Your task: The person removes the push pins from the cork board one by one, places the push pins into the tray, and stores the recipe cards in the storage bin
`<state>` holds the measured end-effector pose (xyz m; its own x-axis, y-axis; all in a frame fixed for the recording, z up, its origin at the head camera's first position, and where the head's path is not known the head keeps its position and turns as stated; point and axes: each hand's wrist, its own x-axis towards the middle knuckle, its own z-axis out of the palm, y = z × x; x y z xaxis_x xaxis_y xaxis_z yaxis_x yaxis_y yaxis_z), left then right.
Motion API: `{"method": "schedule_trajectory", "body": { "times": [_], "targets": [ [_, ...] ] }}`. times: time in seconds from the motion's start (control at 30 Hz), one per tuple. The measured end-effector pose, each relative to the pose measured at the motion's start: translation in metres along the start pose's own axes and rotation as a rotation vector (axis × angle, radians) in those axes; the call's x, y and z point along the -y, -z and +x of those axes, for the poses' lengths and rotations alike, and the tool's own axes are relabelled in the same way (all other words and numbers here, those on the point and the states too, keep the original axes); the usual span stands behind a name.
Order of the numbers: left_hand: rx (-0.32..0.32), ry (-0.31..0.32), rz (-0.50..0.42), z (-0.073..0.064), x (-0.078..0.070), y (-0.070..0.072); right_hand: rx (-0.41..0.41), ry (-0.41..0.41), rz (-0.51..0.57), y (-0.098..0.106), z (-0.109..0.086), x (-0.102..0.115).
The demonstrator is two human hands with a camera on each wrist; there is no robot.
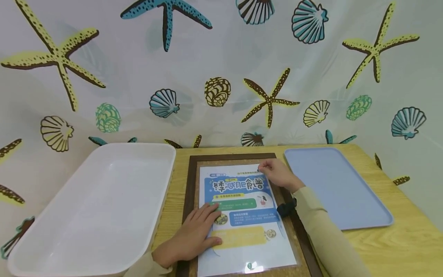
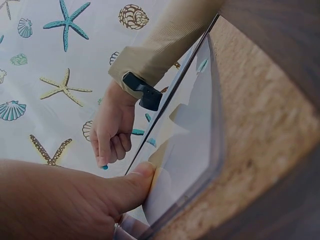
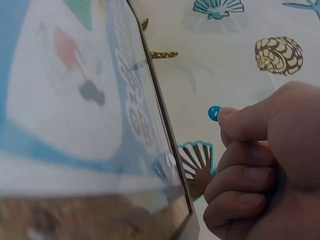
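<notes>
- Poster [image 1: 242,215] lies on a cork board [image 1: 300,238] with a dark wooden frame, on a wooden table [image 1: 408,238]; blue header with large lettering, green, blue and yellow boxes below.
- Right hand [image 1: 279,174] over the poster's top right corner, thumb and finger pinching a small blue pin [image 3: 214,113]; other fingers curled in. Narrow grip. Pin looks clear of the sheet in both wrist views.
- Left hand [image 1: 195,231] rests on the poster's left side, fingers extended, thumb apart and pressing near the edge; grips nothing visible.
- Small green spot [image 1: 249,265] near the poster's bottom edge, glare around it; cannot tell if pin or print.
- White tray [image 1: 93,204] left of board, blue tray [image 1: 337,188] right of it.
- Dark wrist device [image 1: 286,208] on the right sleeve [image 1: 323,227].
- Shell and starfish curtain [image 1: 207,50] behind.
</notes>
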<state>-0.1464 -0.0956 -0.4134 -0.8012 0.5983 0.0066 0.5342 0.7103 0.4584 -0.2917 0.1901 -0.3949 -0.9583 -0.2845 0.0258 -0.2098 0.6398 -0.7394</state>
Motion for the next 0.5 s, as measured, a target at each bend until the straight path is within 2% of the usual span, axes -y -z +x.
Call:
{"method": "schedule_trajectory", "body": {
  "times": [0.5],
  "targets": [
    [0.001,0.01,-0.017,0.0,-0.002,0.0,-0.101,-0.05,0.023,0.03,-0.013,-0.031]
  ]
}}
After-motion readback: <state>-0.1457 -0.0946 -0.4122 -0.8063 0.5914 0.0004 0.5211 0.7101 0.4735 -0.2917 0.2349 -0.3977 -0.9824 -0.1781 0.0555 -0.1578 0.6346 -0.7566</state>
